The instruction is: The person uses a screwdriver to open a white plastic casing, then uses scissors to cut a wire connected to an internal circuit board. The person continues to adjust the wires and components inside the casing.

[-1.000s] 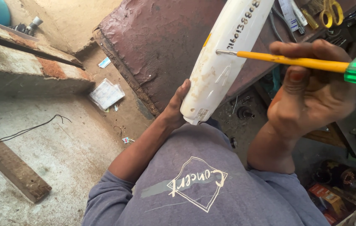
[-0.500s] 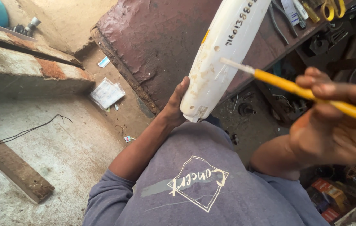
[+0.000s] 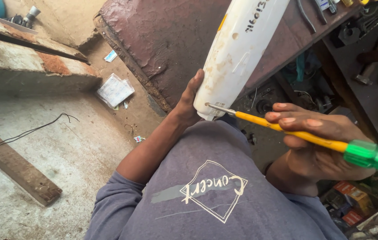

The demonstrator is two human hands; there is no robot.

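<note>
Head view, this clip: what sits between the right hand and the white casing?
The yellow-shafted screwdriver spans that stretch: the right hand grips its shaft, and the metal tip meets the lower end of the white casing, which the left hand steadies.

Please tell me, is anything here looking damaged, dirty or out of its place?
Yes. The white plastic casing, which the left hand steadies, is stained brown. The right hand presses a screwdriver at its lower end. A crumpled paper packet lies on the floor.
</note>
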